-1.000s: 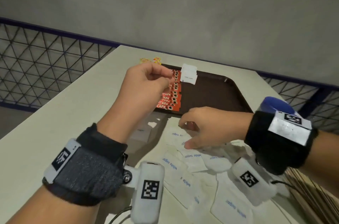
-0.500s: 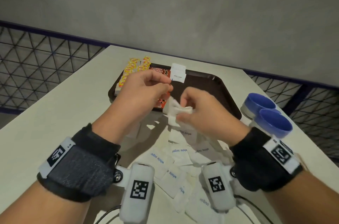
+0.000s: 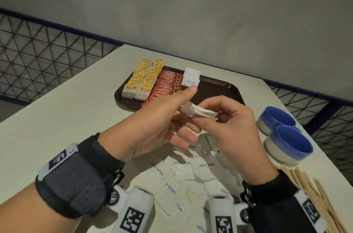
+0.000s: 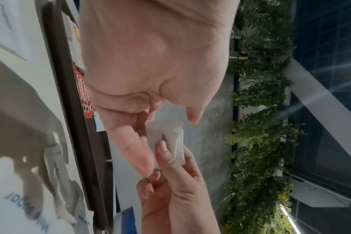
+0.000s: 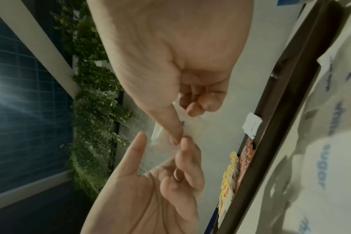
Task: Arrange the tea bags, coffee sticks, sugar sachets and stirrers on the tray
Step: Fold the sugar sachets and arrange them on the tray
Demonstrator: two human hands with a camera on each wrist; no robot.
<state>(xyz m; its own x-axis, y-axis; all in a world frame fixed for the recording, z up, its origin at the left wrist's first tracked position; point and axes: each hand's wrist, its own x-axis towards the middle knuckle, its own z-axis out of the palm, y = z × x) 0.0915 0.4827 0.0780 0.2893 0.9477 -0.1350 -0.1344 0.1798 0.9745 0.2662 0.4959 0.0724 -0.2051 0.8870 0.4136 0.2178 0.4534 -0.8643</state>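
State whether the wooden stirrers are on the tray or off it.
Off. The wooden stirrers lie on the table, outside the tray.

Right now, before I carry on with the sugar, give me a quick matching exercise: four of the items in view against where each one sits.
Items:
1. tea bags
2. coffee sticks
3. stirrers
4. sugar sachet in the hands

Places:
A. held in the air between the left hand and right hand
B. on the table, near right, beside the blue bowls
C. far left end of the tray
D. on the tray, just right of the tea bags

Pairs: 1-C, 2-D, 3-B, 4-A
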